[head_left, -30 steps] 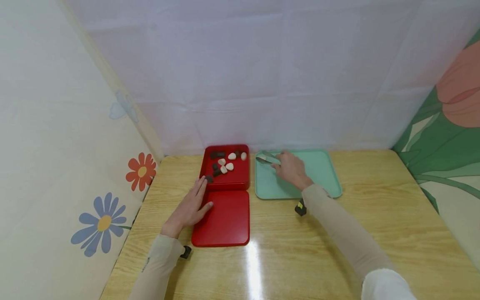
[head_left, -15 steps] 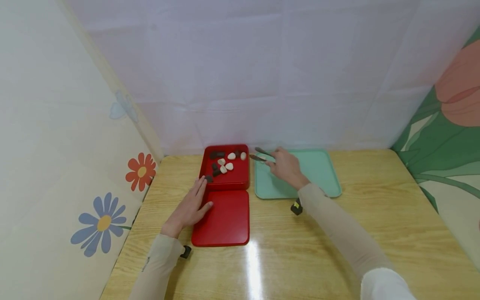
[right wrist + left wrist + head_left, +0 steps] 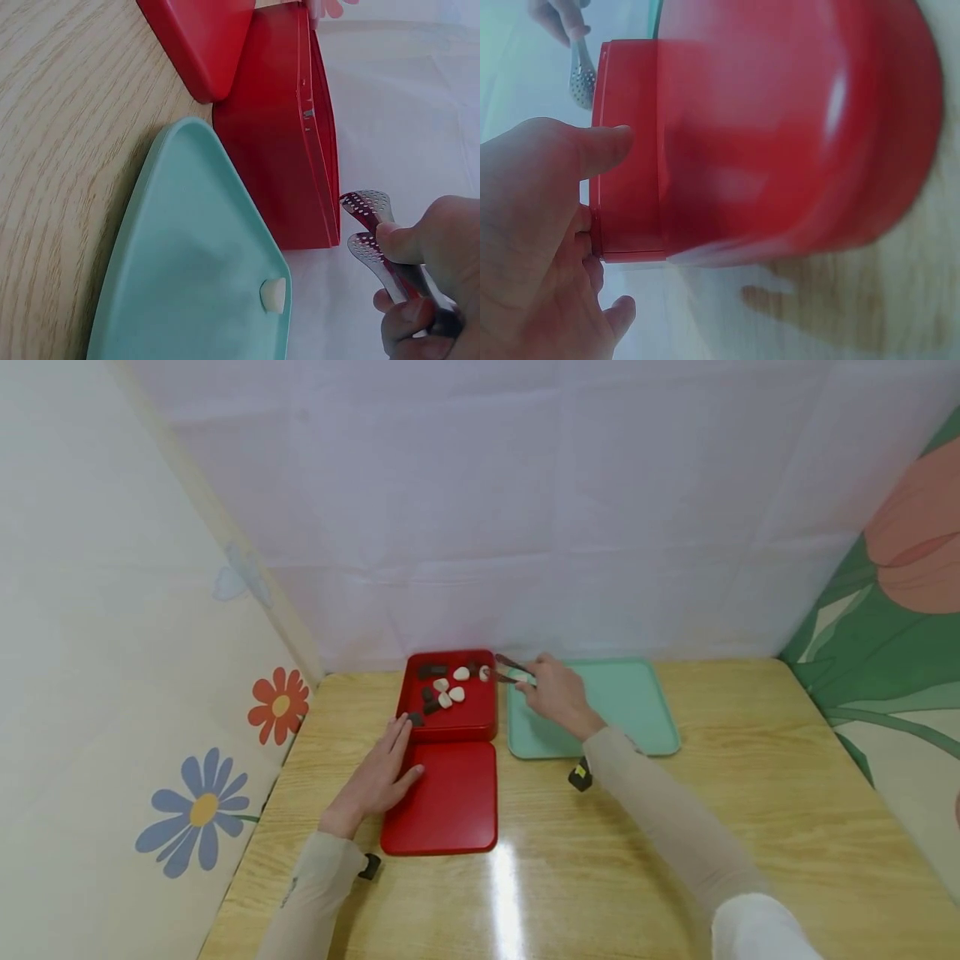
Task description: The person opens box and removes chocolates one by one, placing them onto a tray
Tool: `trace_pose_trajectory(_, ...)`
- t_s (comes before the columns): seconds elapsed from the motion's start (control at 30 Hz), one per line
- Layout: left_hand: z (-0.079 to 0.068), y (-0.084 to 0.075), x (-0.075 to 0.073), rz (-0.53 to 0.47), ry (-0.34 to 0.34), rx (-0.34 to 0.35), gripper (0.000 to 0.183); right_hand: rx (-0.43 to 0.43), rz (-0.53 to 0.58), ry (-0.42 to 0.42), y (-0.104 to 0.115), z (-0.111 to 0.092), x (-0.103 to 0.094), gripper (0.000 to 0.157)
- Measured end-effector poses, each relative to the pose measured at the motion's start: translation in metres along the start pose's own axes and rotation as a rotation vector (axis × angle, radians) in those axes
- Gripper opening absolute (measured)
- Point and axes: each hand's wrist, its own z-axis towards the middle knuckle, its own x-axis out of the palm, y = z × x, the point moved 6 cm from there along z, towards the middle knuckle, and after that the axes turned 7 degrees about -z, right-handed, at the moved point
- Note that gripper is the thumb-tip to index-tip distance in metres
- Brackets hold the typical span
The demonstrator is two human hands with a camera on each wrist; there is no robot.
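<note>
We note the tabletop [image 3: 750,760] with a red box [image 3: 450,734] near its far edge, left of centre, holding dark pieces [image 3: 438,670] and white pieces [image 3: 457,694]. The right hand [image 3: 558,693] is clamped on perforated metal tongs [image 3: 375,201], their tips apart at the box's right edge. The left hand [image 3: 375,777] lies with fingers straight and thumb spread, touching the box's near-left corner. A red lid [image 3: 442,802] adjoins the box's near edge. On the teal tray [image 3: 622,702] we record a white lump [image 3: 274,295] near the far-left corner.
</note>
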Motion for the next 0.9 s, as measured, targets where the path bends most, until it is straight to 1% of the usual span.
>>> trace_pose_trajectory(0.2,0.000,-0.001,0.000,0.001,-0.007,0.001,0.084,-0.018,0.015,-0.005,0.009,0.002,0.002,0.045)
trace_pose_trajectory(0.43,0.000,0.001,0.000,0.000,-0.014,0.010,0.084,-0.001,0.057,-0.006,0.018,0.006,0.006,0.044)
trace_pose_trajectory(0.5,0.000,0.002,0.000,0.001,-0.017,0.013,0.084,0.001,0.051,0.002,0.021,0.007,0.008,0.046)
trace_pose_trajectory(0.63,0.000,0.003,-0.001,0.002,-0.019,0.016,0.084,0.006,0.077,0.018,0.027,0.007,0.011,0.048)
trace_pose_trajectory(0.77,0.000,0.004,0.000,-0.001,0.001,-0.004,0.085,-0.007,0.099,0.025,0.032,0.007,0.013,0.045)
trace_pose_trajectory(0.9,0.001,0.006,0.001,-0.001,0.004,-0.002,0.085,-0.033,0.091,0.032,0.038,0.008,0.017,0.043)
